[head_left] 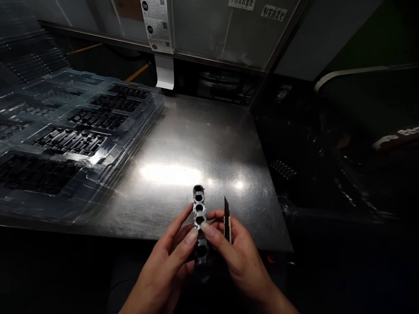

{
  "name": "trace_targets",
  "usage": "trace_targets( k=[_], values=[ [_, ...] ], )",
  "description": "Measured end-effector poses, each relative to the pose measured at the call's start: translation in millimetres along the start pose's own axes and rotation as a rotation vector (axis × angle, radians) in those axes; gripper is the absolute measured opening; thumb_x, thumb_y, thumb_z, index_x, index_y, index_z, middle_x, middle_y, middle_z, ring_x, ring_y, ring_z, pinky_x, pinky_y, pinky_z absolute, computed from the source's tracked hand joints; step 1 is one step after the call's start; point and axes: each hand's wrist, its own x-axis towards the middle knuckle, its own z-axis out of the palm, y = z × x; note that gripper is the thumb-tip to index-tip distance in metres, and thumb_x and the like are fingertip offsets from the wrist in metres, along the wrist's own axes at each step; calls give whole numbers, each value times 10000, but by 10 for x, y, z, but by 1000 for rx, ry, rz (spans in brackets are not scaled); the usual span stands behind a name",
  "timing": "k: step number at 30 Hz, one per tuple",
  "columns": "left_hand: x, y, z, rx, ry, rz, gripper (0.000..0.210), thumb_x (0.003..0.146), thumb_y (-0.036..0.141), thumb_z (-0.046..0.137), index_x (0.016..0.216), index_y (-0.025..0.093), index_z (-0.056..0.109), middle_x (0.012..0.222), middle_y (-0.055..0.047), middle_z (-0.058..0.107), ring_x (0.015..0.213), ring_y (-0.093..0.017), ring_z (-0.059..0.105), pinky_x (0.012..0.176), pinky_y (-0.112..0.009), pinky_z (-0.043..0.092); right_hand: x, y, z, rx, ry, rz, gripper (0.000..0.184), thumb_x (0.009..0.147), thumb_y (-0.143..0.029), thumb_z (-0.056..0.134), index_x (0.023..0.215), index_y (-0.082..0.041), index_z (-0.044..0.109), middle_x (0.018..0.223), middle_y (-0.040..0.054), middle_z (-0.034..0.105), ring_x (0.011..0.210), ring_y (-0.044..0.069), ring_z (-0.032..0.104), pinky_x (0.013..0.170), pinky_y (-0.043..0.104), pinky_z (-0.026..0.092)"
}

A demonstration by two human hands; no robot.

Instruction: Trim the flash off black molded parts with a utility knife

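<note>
Dark plastic strip (199,218) with round holes, upright over table edge; thin knife blade (226,218) just beside.

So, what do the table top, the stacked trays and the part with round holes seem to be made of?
Table top: probably stainless steel, brushed; it shows fine scratches and a bright glare.
Stacked trays: clear thin plastic, likely moulded; the dark parts show through.
Part with round holes, held by both hands: dark, with shiny rims; metal or hard plastic, cannot tell which.

Stacked trays (81,139) of parts lie on the table (196,148) at left; the holed part (199,218), held in both hands, sits above its near edge.
</note>
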Motion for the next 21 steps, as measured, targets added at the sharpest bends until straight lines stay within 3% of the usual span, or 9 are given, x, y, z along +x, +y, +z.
trace_targets(
  k=[7,13,18,21],
  values=[
    [-18,-1,-75,-204,-69,-81,520,951,285,609,1471,301,597,1420,-89,721,1328,-335,645,990,-400,568,1,-94,8,6,12,-11,382,913,-468,798,1135,-197,647,871,-12,672,743,134,658,687,235,536],
    [19,-29,-50,-18,2,-27,523,929,288,719,1438,343,613,1428,-88,710,1264,-338,691,1004,-412,572,-1,-34,11,-26,-3,-46,343,944,-460,770,1145,-211,647,885,-13,662,767,131,656,709,236,535],
    [37,-39,-112,2,-81,6,605,849,186,780,1414,349,637,1472,-71,674,1324,-332,643,1018,-383,572,27,16,-32,-69,7,-85,323,952,-462,754,1137,-218,648,898,-14,622,756,121,592,688,233,501],
    [57,-38,-97,-31,-71,-41,526,916,252,717,1426,338,624,1478,-90,667,1315,-349,650,988,-403,588,28,45,-41,-78,18,-69,321,951,-453,755,1133,-214,642,900,-17,605,752,119,572,690,235,485]
  ],
)
